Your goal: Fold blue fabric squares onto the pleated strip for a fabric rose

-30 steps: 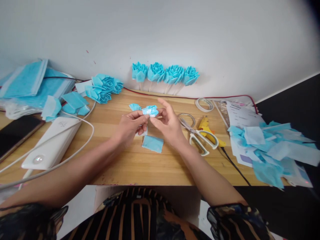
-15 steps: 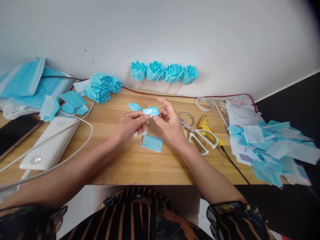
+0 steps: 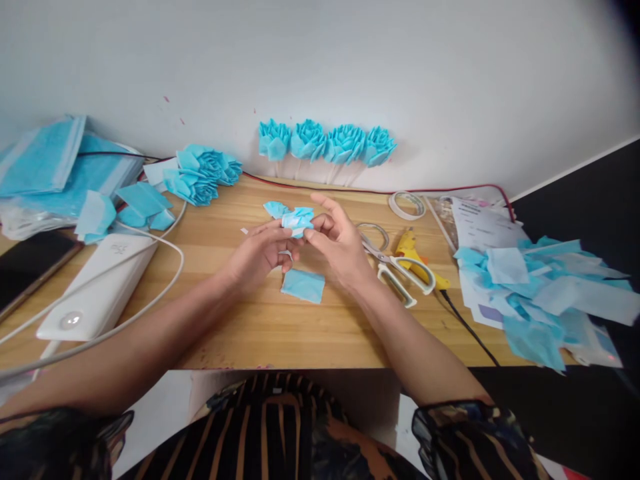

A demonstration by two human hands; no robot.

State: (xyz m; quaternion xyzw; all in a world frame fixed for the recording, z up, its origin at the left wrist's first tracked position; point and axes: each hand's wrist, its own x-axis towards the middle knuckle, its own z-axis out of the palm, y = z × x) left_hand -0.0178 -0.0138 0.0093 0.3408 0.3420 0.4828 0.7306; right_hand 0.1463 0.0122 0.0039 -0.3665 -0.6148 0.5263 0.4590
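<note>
Both hands meet over the middle of a wooden desk (image 3: pixel 260 327). My left hand (image 3: pixel 257 253) pinches a small half-made blue fabric flower (image 3: pixel 297 219) between thumb and fingers. My right hand (image 3: pixel 340 247) grips the same flower from the right, index finger stretched out above it. A loose blue fabric square (image 3: pixel 303 285) lies on the desk just below the hands. A small blue scrap (image 3: pixel 274 208) lies just behind the flower.
Finished blue flowers (image 3: pixel 325 143) lean on the wall; more flowers (image 3: pixel 203 173) lie at the left. White-handled scissors (image 3: pixel 395 263), a yellow glue gun (image 3: pixel 413 257) and a tape roll (image 3: pixel 407 205) sit right. Blue scraps (image 3: pixel 545 293) pile far right. A white power bank (image 3: pixel 97 283), cables and phone (image 3: pixel 30 263) lie left.
The hands have closed in on the flower and turned it slightly; my left fingers have curled further under it. Nothing else on the desk has moved.
</note>
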